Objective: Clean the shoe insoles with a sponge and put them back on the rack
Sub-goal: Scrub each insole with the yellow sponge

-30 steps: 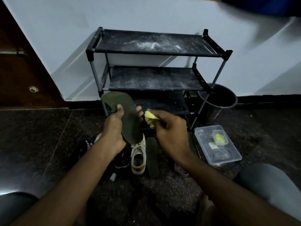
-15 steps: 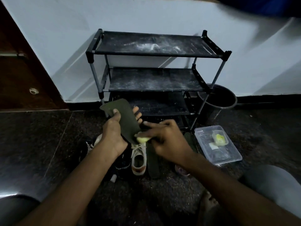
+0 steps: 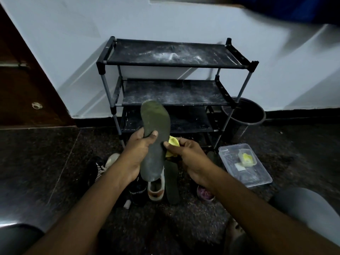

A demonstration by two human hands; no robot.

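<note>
My left hand [image 3: 137, 151] grips a dark green insole [image 3: 155, 133] around its middle, holding it almost upright in front of the black three-shelf rack [image 3: 173, 67]. My right hand [image 3: 187, 153] holds a yellow sponge [image 3: 173, 141] against the insole's right edge, thumb touching the insole. A second dark insole [image 3: 172, 183] lies flat on the floor below my hands. The rack's shelves are dusty and bare.
Shoes stand on the dark floor under my hands: a white sneaker [image 3: 156, 190], a black shoe [image 3: 137, 188] and a striped one [image 3: 100, 168]. A clear plastic box [image 3: 244, 164] holding a yellow item sits right; a black bucket [image 3: 242, 115] stands beside the rack.
The insole has been turned more upright and lifted in my left hand. My right hand with the sponge has moved from the insole's lower face to its right edge.
</note>
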